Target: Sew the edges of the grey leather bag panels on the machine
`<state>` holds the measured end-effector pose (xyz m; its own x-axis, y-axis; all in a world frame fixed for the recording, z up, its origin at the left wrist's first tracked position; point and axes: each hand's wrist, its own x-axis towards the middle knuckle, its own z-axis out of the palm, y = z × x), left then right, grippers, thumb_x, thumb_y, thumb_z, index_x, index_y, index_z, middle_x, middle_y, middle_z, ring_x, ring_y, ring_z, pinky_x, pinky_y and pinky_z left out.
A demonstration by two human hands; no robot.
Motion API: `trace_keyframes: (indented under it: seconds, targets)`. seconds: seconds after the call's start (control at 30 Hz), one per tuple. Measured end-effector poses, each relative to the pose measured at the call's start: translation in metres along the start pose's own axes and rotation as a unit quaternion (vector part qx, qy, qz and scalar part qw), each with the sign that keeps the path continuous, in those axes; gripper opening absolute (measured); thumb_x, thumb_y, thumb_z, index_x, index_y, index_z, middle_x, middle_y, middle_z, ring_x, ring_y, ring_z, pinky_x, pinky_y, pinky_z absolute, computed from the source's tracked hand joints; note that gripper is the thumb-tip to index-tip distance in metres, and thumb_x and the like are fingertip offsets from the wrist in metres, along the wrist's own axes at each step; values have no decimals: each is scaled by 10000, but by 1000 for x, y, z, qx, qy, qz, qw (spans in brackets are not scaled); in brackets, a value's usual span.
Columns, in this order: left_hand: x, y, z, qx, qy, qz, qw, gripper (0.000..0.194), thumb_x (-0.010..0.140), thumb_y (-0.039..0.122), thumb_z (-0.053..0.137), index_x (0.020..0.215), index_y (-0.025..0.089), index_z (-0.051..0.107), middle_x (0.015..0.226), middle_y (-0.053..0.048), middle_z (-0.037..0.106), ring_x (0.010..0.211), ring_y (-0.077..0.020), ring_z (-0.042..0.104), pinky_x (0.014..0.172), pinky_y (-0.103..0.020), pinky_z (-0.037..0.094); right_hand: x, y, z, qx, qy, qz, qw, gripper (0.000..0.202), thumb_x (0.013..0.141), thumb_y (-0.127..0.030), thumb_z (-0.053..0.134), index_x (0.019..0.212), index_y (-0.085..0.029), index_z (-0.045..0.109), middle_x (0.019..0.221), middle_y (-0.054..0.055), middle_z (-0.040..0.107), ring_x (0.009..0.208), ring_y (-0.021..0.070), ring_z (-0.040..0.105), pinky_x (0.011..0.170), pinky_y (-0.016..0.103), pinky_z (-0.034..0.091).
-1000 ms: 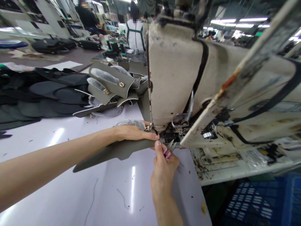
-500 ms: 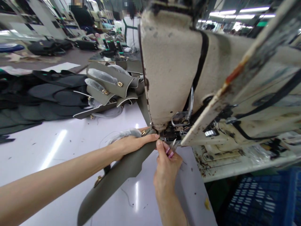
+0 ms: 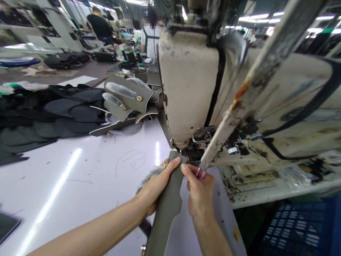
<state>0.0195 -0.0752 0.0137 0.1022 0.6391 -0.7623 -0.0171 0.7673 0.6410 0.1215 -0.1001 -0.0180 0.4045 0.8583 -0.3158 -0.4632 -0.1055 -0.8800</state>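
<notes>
A grey-green leather bag panel [image 3: 165, 213] runs from the bottom of the view up to the needle area of a sewing machine [image 3: 189, 85]. My left hand [image 3: 157, 185] is closed around its left edge, thumb on top near the far end. A plastic-wrapped handle [image 3: 149, 176] with gold fittings hangs on that side, partly behind this hand. On the right edge, my right hand [image 3: 200, 188] pinches close to the presser foot. Its curled fingers also keep small scissors [image 3: 200, 173] with pink handles; their blades are mostly hidden.
Similar panels with wrapped handles [image 3: 125, 94] lie beyond on the white table [image 3: 106, 185]. Dark pieces [image 3: 53, 113] are heaped at left. A rusty metal bar [image 3: 239, 96] slants across the machine. A blue crate [image 3: 295, 227] stands lower right. People work in the background.
The panel has swung round, its near end moving right, so it points more straight at the machine. Both hands have shifted slightly right with it. A dark piece's corner now shows at lower left.
</notes>
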Motion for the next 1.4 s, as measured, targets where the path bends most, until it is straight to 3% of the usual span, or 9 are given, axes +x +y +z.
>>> trace_keyframes:
  seconds: [0.17,0.27,0.37,0.53,0.67,0.97,1.1,1.27,1.4]
  targets:
    - [-4,-14,17,-107,-9,-2,994,611,698,699,693,1078,225,631,550,24,611,463,-140,559,424,-221,472,4,-10,-13,19,-55,67,996,269,643,-350,836,679,-103,734,444,-86,365,409,25,189,382,188,185]
    - [-4,-22,25,-153,-9,24,988,610,754,649,678,1193,231,612,670,-10,681,541,-161,627,490,-240,504,6,-13,-20,9,-74,84,994,282,656,-360,836,671,-99,728,436,-85,370,413,22,196,392,179,197]
    - [-3,-26,32,-186,9,40,982,632,768,604,693,1264,222,602,833,-63,737,659,-194,695,590,-271,550,6,-17,-23,-3,-70,98,993,288,629,-361,860,666,-103,738,457,-53,458,423,37,311,419,184,295]
    - [-3,-24,38,-216,36,46,975,665,747,564,734,1321,262,586,894,-62,758,725,-214,719,641,-286,569,5,-23,-24,2,-70,113,991,281,569,-344,892,664,-112,765,505,-1,589,455,89,484,471,224,432]
    - [0,-23,40,-231,35,39,971,637,712,581,755,1238,239,648,920,-69,763,740,-221,720,644,-292,577,10,-22,-27,-31,-67,84,994,280,590,-343,886,715,-115,783,591,35,671,502,125,560,538,272,504]
    - [20,-17,39,-216,44,67,973,431,718,543,754,951,182,726,878,-69,765,609,-174,676,542,-245,538,21,-20,-28,-87,-55,39,994,269,594,-345,882,720,-126,791,648,62,723,554,165,624,551,282,522]
    - [23,-12,40,-215,43,74,973,421,729,555,742,944,193,732,936,-67,768,714,-192,706,594,-243,558,20,-20,-29,-90,-58,39,994,251,589,-325,883,714,-132,782,634,49,713,552,156,614,555,274,510]
    - [-11,-18,40,-174,-39,83,981,524,804,588,659,1160,207,709,1173,-92,720,1048,-247,687,825,-294,578,12,-23,-32,-55,-116,63,990,196,628,-294,853,651,-135,741,579,11,657,521,114,550,538,242,467]
    - [-51,-44,9,-62,-46,169,983,518,797,453,730,1277,274,657,1355,-43,624,1266,-248,568,1031,-311,498,9,-24,-34,-57,-129,55,989,189,652,-298,835,661,-134,742,578,5,638,522,105,532,539,237,458]
